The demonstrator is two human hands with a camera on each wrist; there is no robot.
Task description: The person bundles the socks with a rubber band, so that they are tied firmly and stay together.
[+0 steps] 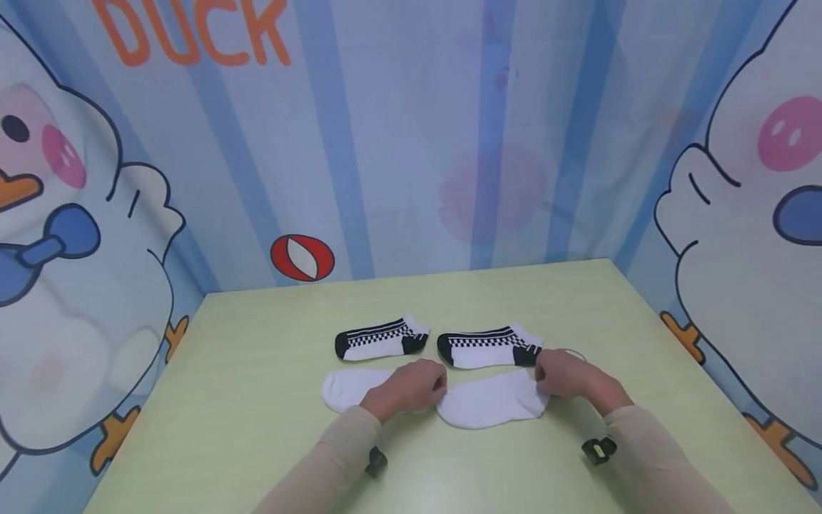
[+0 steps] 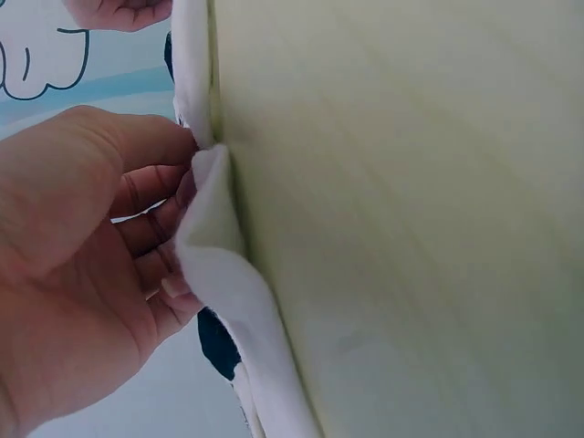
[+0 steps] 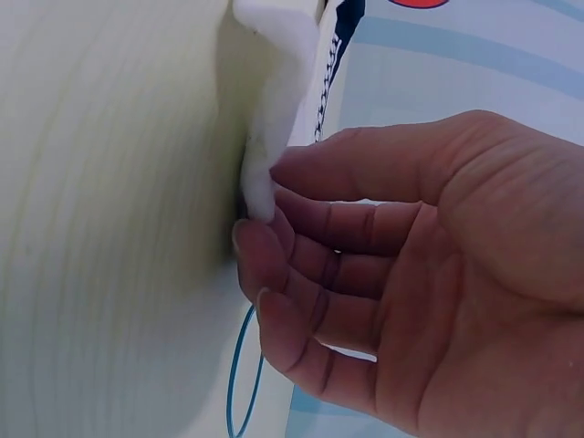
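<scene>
Two plain white ankle socks lie side by side on the table. My left hand (image 1: 416, 385) pinches the right end of the left white sock (image 1: 347, 389); in the left wrist view that sock's edge (image 2: 224, 274) bulges up at the fingertips. With thumb and fingers, my right hand (image 1: 566, 373) pinches the right end of the right white sock (image 1: 491, 401), whose edge (image 3: 278, 91) shows in the right wrist view. Just behind lie two black-and-white checkered socks, a left one (image 1: 382, 341) and a right one (image 1: 481, 348), toes pointing left.
The pale green table (image 1: 257, 371) meets a blue striped curtain (image 1: 411, 143) at its far edge, with cartoon duck panels on both sides. A thin blue loop (image 3: 239, 374) shows beside my right hand. Small dark devices (image 1: 599, 450) sit at the wrists.
</scene>
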